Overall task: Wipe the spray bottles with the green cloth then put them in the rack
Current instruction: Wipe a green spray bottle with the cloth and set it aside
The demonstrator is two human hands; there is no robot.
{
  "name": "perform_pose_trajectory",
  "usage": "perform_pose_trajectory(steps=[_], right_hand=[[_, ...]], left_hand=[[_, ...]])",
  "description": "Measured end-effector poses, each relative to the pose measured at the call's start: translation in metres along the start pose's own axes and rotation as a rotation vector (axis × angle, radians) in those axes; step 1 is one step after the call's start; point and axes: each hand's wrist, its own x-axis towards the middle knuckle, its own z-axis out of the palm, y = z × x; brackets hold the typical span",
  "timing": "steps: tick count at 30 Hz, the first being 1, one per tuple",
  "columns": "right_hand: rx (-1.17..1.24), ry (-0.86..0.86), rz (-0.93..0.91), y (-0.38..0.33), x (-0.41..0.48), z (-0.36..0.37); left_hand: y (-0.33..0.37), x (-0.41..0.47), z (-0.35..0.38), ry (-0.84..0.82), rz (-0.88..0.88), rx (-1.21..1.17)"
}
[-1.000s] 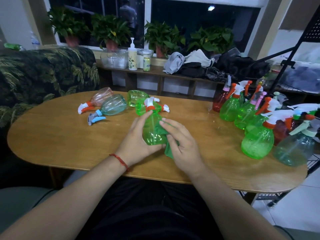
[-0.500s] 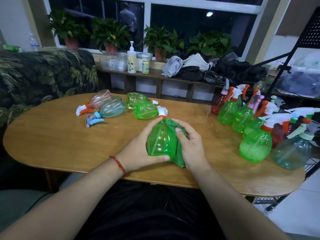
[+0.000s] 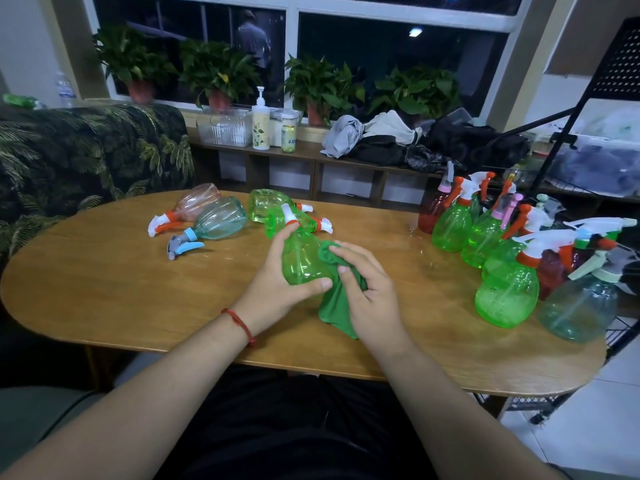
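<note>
Over the wooden table (image 3: pixel 138 299), a wipe is going on

Across the middle of the view the wooden table is running from 9 o'clock to 3 o'clock. At 2 o'clock the black rack (image 3: pixel 620 67) is rising past the table's right end. At 3 o'clock, on that end of the table, the upright spray bottles (image 3: pixel 507 289) are standing packed together. Most are green, some are red, and a pale blue-green one is standing nearest the edge. At 11 o'clock the lying spray bottles (image 3: pixel 220 220) are resting on their sides: one pink, one pale blue-green and two green, with one green bottle sitting just behind the hands.

At the centre the left hand (image 3: pixel 277 289) is gripping the green spray bottle (image 3: pixel 301 258), with its fingers wrapping behind the body and its thumb lying across the front near the base. This bottle is tilting with its white trigger and orange collar pointing to 12 o'clock and its base toward the person. Whether it is touching the table I cannot tell. The right hand (image 3: pixel 367 292) is working at the bottle's right flank, its fingers curling on the green cloth (image 3: pixel 337 310) and pressing it against the plastic. The cloth's loose tail is hanging toward 6 o'clock. A red cord bracelet (image 3: pixel 239 322) is circling the left wrist.
</note>
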Motion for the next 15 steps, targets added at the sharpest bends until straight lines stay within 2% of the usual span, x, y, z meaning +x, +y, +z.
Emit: perform_pose_trajectory(steps=[5,8,10,15], right_hand=[[0.122,0.019,0.153,0.006,0.005,-0.002],[0.115,0.036,0.133,0.005,0.004,-0.002],[0.012,0.034,0.011,0.003,0.001,-0.002],[-0.237,-0.14,-0.414,0.005,-0.003,0.008]], left_hand=[[0.01,-0.001,-0.003,-0.088,-0.151,-0.484],[0.012,0.0,-0.006,-0.06,-0.149,-0.484],[0.011,0.003,-0.008,-0.023,-0.173,-0.513],[0.007,0.009,-0.014,0.041,-0.203,-0.521]])
